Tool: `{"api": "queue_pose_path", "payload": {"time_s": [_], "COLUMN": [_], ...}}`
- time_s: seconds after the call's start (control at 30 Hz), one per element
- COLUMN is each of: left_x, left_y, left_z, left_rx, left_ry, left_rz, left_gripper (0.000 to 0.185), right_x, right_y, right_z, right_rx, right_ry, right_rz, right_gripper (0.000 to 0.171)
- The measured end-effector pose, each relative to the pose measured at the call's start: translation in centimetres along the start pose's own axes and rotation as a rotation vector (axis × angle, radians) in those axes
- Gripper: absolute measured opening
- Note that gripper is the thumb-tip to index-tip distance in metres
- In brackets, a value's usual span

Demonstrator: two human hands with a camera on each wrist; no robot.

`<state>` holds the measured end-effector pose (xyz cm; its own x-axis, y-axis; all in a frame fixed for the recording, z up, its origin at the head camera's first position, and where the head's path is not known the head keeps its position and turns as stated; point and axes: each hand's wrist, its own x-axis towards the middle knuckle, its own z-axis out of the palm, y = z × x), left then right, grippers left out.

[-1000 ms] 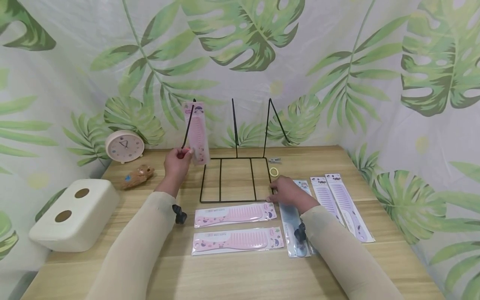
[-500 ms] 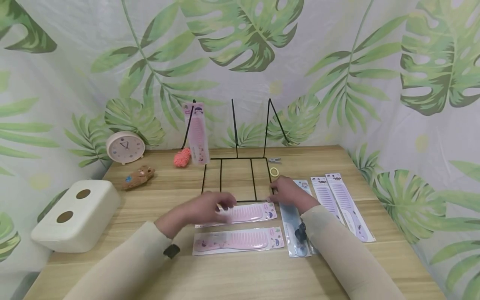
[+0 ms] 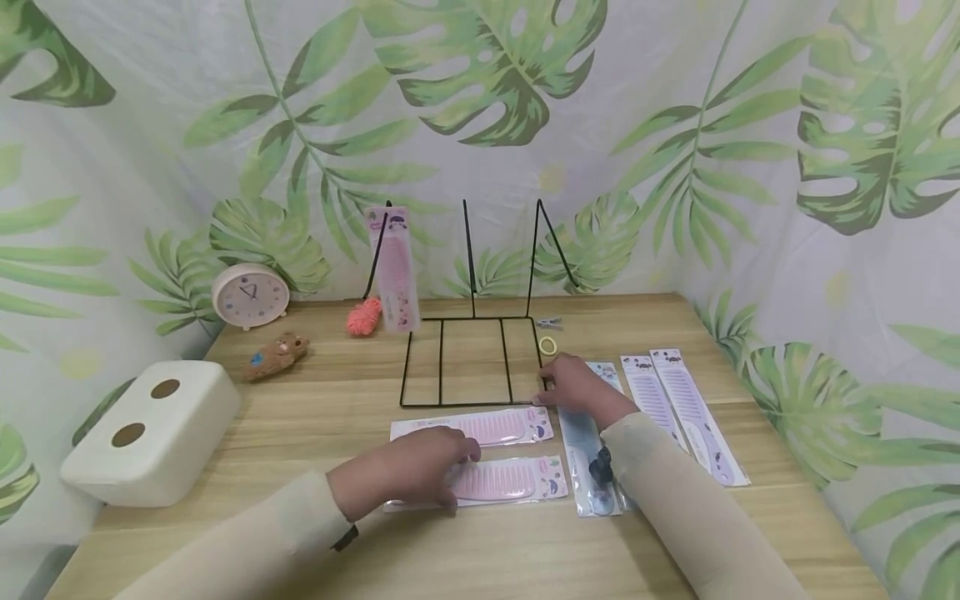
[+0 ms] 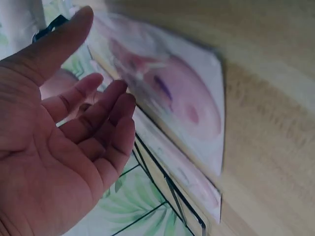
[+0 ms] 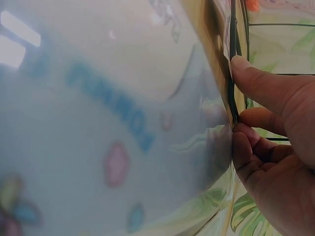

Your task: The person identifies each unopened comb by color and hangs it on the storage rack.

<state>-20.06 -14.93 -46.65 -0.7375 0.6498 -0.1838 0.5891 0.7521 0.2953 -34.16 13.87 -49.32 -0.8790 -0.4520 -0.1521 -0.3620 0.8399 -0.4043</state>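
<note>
My left hand [image 3: 420,471] is over the left part of the nearer pink comb [image 3: 498,482] in its clear package; in the left wrist view its fingers are loosely bent and the thumb stands apart, nothing between them. A second packaged pink comb [image 3: 495,429] lies just behind, partly covered by that hand. My right hand [image 3: 581,390] pinches the front right corner of the black wire rack [image 3: 441,362], thumb and fingers on the wire in the right wrist view. From the rack's left upright hook hangs another packaged pink comb [image 3: 396,279].
Blue packages [image 3: 588,454] lie under my right forearm, beside two packaged purple combs [image 3: 654,400]. Behind are a small clip [image 3: 549,322] and a yellow ring [image 3: 548,345]. Leftward stand a clock [image 3: 251,296], bear toy [image 3: 276,357], coral yarn bundle [image 3: 363,317] and white two-holed box [image 3: 180,433].
My left hand has left the hanging comb's lower edge, uncovering the yarn bundle, and has come forward and right over the nearer pink comb. My right hand has stayed on the rack.
</note>
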Motion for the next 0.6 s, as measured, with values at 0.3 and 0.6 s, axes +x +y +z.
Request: {"api": "queue_pose_path", "payload": {"time_s": [0.3, 0.6], "left_x": [0.0, -0.13], "left_y": [0.38, -0.06], "left_z": [0.16, 0.5], "left_rx": [0.127, 0.071], "left_ry": [0.012, -0.023], "left_rz": [-0.054, -0.058], "left_gripper": [0.063, 0.066], "right_x": [-0.02, -0.46], "right_y": [-0.12, -0.46], "right_z": [-0.09, -0.35], "right_rx": [0.002, -0.016], "right_ry": [-0.001, 0.0], "right_rz": [0.008, 0.014], "right_gripper": [0.03, 0.046]}}
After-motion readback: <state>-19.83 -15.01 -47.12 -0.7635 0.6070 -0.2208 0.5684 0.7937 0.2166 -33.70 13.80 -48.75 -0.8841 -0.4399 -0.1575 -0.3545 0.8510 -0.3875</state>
